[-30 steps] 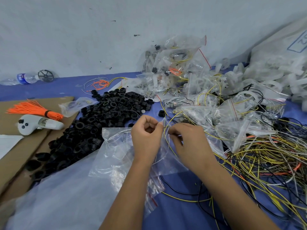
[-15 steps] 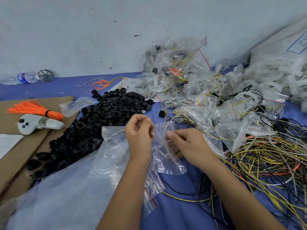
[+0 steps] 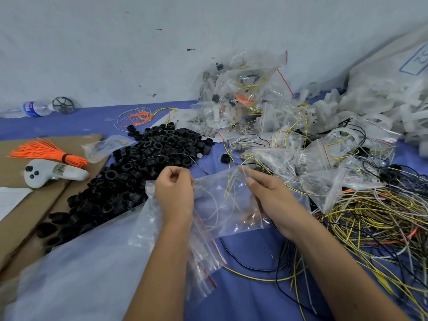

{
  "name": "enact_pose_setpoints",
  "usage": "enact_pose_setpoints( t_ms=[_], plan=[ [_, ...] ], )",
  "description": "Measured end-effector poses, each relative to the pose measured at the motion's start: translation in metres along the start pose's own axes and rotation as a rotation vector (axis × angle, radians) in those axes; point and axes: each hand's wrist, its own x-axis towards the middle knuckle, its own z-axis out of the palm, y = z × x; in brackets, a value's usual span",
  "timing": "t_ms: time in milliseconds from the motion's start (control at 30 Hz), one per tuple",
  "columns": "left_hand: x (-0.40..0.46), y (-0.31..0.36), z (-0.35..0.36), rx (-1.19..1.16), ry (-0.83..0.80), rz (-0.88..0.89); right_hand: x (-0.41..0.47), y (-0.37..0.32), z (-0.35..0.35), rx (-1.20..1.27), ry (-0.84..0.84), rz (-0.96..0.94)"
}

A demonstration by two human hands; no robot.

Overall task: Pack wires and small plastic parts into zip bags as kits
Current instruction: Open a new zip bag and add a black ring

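Observation:
Both hands hold a clear zip bag [image 3: 222,205] up over the blue table. My left hand [image 3: 174,193] pinches the bag's top left edge with curled fingers. My right hand [image 3: 266,193] pinches the top right edge. Inside the bag lie yellow and white wires. A pile of black plastic rings [image 3: 129,172] spreads to the left of my hands. Loose yellow, black and white wires [image 3: 375,218] tangle at the right. A stack of empty zip bags [image 3: 203,258] with red strips lies under my left forearm.
Filled bags [image 3: 245,98] heap at the back by the wall, white plastic parts [image 3: 379,107] at the far right. On cardboard [image 3: 20,205] at the left lie an orange cable-tie bundle [image 3: 46,151] and a white controller [image 3: 53,173]. A water bottle [image 3: 30,109] lies far left.
The hands have drawn apart, stretching the bag's mouth wide. The yellow wire once pinched between them now sits inside the bag.

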Motion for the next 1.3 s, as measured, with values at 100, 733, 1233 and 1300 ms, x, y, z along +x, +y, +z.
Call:
enact_pose_setpoints(
  t_ms=[100,733,1233,1300],
  plan=[
    [0.003,0.000,-0.005,0.125,0.031,0.041,-0.004,-0.006,-0.003,0.022,-0.132,0.109],
    [-0.046,0.003,0.034,0.625,-0.447,0.407,0.006,-0.012,0.012,-0.035,-0.241,-0.033],
    [-0.044,0.000,0.047,1.116,-0.326,0.353,0.133,-0.031,0.025,-1.484,-0.148,-0.232],
    [-0.045,-0.001,0.048,1.131,-0.310,0.369,0.140,-0.031,0.025,-1.512,-0.196,-0.185]
  ],
)
